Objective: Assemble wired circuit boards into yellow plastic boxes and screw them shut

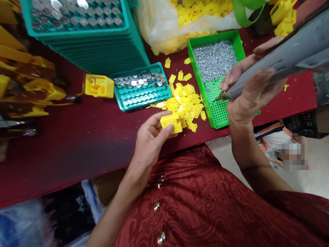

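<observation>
My left hand (151, 137) is closed around a small yellow plastic case (171, 123), held just above the front of the table. Wrapped about a grey electric screwdriver (272, 58) is my right hand (246, 89). The tool's tip points down over the green tray (212, 115), by the bare perforated part. Small silver screws (216, 56) fill the tray's far half. Between the two hands lies a pile of small yellow plastic covers (186, 101), close beyond the held case. Whether the screwdriver's tip carries a screw is too small to tell.
A teal tray with round button cells (140, 82) lies left of the pile. Behind it rises a stack of teal trays (97, 51). Another yellow case (99, 85) with a wire sits on the left, near several more (33, 75). A plastic bag (156, 24) holds yellow parts. A person (280, 144) is at lower right.
</observation>
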`<state>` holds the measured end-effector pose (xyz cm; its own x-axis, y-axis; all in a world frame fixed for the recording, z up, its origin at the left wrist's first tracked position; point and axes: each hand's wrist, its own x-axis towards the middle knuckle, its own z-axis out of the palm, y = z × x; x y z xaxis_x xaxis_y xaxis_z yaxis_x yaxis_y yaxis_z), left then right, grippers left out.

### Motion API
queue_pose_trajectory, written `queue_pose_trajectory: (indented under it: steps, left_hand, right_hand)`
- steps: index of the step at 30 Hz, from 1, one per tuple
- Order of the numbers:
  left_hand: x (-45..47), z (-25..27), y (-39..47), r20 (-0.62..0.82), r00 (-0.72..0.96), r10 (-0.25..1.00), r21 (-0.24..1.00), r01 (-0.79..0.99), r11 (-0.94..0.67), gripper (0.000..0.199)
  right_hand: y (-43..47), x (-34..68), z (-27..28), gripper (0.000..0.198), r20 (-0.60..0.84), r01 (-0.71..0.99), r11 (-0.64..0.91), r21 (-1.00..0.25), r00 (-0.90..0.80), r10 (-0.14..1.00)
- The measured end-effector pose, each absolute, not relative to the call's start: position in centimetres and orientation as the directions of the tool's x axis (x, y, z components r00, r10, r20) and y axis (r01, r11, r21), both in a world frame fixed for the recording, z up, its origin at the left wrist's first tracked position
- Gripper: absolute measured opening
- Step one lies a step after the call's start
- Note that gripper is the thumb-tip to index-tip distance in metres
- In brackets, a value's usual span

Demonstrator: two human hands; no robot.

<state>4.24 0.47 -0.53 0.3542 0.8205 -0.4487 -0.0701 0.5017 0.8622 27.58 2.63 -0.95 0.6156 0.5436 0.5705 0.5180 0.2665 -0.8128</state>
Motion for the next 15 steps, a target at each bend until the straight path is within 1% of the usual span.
queue_pose_trajectory:
  steps: [4, 8, 10, 13, 15]
  left_hand:
    - [4.24, -0.45, 0.48, -0.445, 0.349, 0.825, 0.864, -0.074, 0.498, 0.046]
    - [4.18, -0.41, 0.55, -0.436, 0.339, 0.833, 0.872, -0.069, 0.485, 0.047]
    - [4.15, -0.40, 0.57, -0.432, 0.341, 0.835, 0.874, -0.070, 0.481, 0.048]
    - [4.13, -0.33, 0.54, -0.436, 0.343, 0.832, 0.873, -0.066, 0.484, 0.047]
    - [4.16, -0.23, 0.50, -0.438, 0.341, 0.832, 0.867, -0.083, 0.491, 0.047]
  right_hand:
    - [3.10, 27.40, -1.10, 0.085, 0.587, 0.543, 0.252, -0.801, 0.627, 0.513]
    - [3.19, 27.31, -0.90, 0.089, 0.554, 0.468, 0.304, -0.830, 0.622, 0.554]
    - [3.16, 27.29, -0.81, 0.093, 0.538, 0.467, 0.283, -0.838, 0.618, 0.573]
    - [3.08, 27.30, -0.80, 0.097, 0.537, 0.499, 0.235, -0.834, 0.638, 0.551]
    - [3.01, 27.36, -0.84, 0.096, 0.534, 0.490, 0.242, -0.838, 0.643, 0.549]
